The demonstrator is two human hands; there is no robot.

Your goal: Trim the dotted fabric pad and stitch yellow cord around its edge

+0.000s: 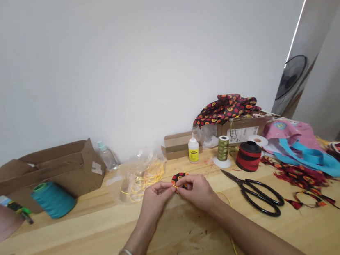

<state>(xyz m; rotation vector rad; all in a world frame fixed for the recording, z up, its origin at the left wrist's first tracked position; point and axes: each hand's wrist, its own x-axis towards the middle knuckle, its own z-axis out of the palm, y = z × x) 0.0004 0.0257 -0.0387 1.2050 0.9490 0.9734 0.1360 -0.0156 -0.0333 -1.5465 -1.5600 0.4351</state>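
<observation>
My left hand and my right hand meet above the table, thumbs and forefingers pinched close together. Between the fingertips is a bit of yellow cord. Just behind them shows a small piece of dark fabric with red and orange print, partly covered by my right fingers; whether it is gripped too is hard to see. From my right hand a length of yellow cord runs down past the forearm to the table's front. More yellow cord lies loosely in a clear plastic bag beyond my left hand.
Black-handled scissors lie right of my right arm. Behind stand a glue bottle, a green thread spool and a red-and-black ribbon roll. Fabric scraps spread at right. A teal thread cone leans by a cardboard box.
</observation>
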